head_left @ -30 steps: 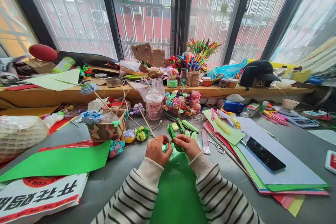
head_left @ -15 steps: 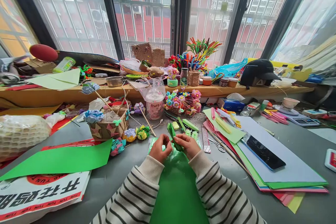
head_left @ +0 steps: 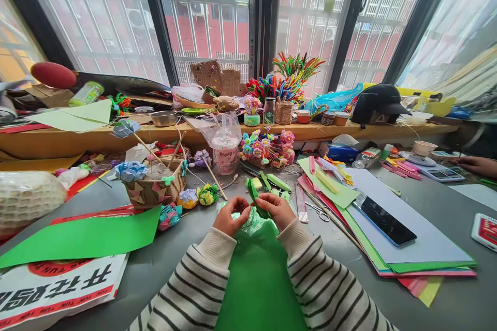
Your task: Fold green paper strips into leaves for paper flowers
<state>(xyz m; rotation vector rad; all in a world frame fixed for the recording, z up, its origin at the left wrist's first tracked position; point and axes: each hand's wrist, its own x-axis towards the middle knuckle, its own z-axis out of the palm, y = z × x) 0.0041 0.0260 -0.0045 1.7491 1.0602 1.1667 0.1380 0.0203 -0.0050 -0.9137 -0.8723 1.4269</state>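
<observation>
Above the green sheet (head_left: 258,279), both my hands work close together. Between the fingers and thumb of my right hand (head_left: 280,212) is a narrow piece of folded green paper (head_left: 251,190), its layered end sticking up. My left hand (head_left: 232,216) is closed in a pinch just left of that paper; whatever lies between its fingertips is too small to make out. Fine dark strands show below the left fingertips. Behind my hands lie more folded green paper pieces (head_left: 278,182). Scissors (head_left: 321,212) and a ruler (head_left: 302,202) rest to the right.
A phone (head_left: 384,220) lies on stacked coloured paper at right. Paper flowers stand in a cardboard basket (head_left: 155,192) at left, near a plastic cup (head_left: 225,155). A green paper strip (head_left: 81,235) covers a printed bag. Another person's hand (head_left: 479,165) reaches in at far right.
My left fingertips have shifted slightly beside the folded green paper, which stays in my right hand. Another person's hand has come into view at the far right. The view has turned slightly rightward.
</observation>
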